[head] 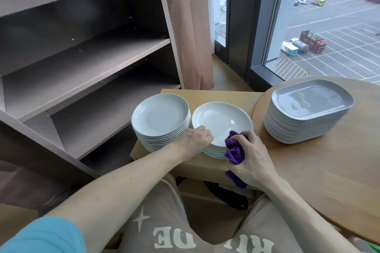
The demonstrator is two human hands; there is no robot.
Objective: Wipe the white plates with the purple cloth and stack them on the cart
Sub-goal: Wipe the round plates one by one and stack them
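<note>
Two stacks of round white plates stand on a small light-wood surface (pixel 205 95). The left stack (pixel 161 118) is tall. The right stack is short, and its top plate (pixel 222 122) is tilted up at the near edge. My left hand (pixel 193 142) grips that plate's near-left rim with curled fingers. My right hand (pixel 251 157) holds a bunched purple cloth (pixel 234 150) against the plate's near-right rim; a tail of the cloth hangs below the hand.
A tall stack of grey oblong plates (pixel 308 109) sits on the round wooden table (pixel 329 170) to the right. An open brown shelf unit (pixel 82 63) stands on the left, a curtain (pixel 189 26) and a window behind. My knees are below.
</note>
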